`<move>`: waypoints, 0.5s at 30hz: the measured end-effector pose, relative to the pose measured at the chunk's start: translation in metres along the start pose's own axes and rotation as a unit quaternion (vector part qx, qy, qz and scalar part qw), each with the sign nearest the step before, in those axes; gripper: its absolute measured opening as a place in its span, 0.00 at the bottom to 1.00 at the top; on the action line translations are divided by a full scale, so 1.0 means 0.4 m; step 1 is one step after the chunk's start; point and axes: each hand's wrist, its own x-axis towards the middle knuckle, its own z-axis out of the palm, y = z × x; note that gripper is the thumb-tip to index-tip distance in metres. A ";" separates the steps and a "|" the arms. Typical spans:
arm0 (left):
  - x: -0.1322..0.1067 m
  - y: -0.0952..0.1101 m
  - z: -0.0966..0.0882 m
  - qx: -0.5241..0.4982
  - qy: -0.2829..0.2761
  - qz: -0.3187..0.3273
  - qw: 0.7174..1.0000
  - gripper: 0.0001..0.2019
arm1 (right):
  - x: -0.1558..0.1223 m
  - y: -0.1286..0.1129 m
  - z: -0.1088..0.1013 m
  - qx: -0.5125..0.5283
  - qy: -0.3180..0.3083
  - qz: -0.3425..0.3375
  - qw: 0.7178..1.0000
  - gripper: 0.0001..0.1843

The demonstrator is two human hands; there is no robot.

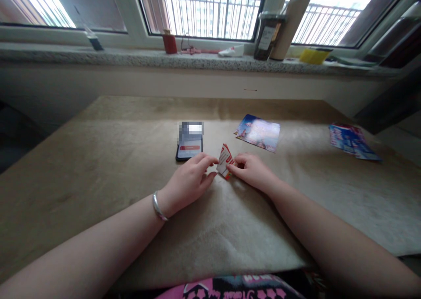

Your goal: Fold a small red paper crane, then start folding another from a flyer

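Note:
A small folded paper (224,162), white with red print and an orange-red lower corner, is held up just above or on the table in front of me. My right hand (251,169) pinches its right side between thumb and fingers. At the paper's left edge, my left hand (192,178) has thumb and index finger apart; whether the fingertips touch the paper I cannot tell. A silver bracelet (158,206) circles my left wrist. Just beyond the left hand lies a phone (190,147) with its screen lit and partly pixelated.
Blue printed sheets (258,132) lie beyond my right hand, and a fanned stack of similar sheets (352,142) is at the far right. The pale-covered table (82,158) reaches toward a stone windowsill (131,59) with a red container (169,42), a dark box and a yellow item.

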 end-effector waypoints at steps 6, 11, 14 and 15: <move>-0.009 0.022 0.003 0.139 -0.106 0.131 0.976 0.15 | 0.000 -0.002 -0.006 -0.125 0.052 0.027 0.990 0.14; -0.014 0.033 0.012 0.164 -0.114 0.123 0.972 0.17 | -0.008 -0.002 -0.004 -0.136 0.084 0.022 0.987 0.17; -0.016 0.036 0.016 0.168 -0.109 0.116 0.973 0.17 | -0.010 0.007 -0.003 -0.106 0.062 -0.040 0.992 0.25; -0.016 0.037 0.017 0.167 -0.106 0.114 0.973 0.16 | -0.010 0.011 -0.003 -0.100 0.048 -0.062 0.992 0.24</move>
